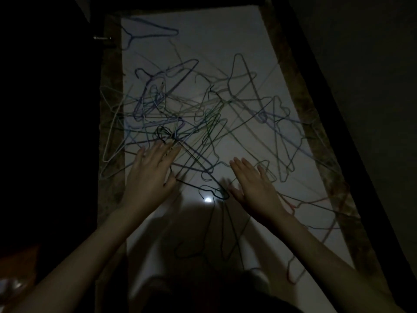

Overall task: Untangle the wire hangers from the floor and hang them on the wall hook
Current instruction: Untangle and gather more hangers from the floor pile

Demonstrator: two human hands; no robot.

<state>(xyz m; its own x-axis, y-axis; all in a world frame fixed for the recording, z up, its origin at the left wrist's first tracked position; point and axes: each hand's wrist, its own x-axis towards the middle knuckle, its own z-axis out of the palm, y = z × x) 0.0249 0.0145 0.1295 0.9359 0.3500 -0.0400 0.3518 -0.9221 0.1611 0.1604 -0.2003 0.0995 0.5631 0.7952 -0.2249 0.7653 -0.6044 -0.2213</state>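
A tangled heap of thin wire hangers [198, 114] in several colours lies spread over a pale floor strip in dim light. One blue hanger [146, 33] lies apart at the far left. My left hand [151, 175] reaches over the near left part of the heap with straight fingers, its fingertips touching a dark hanger's twisted neck [171, 137]. My right hand [252, 186] hovers palm down, fingers spread, over the near middle of the heap, holding nothing. A small metal hook or bolt [102, 38] sticks out of the dark wall at the far left.
Dark walls [361, 86] close in the narrow floor strip on both sides, with brownish borders [110, 132] along its edges. A bright light spot [207, 200] reflects on the floor between my hands. More hangers [225, 240] lie close to my body.
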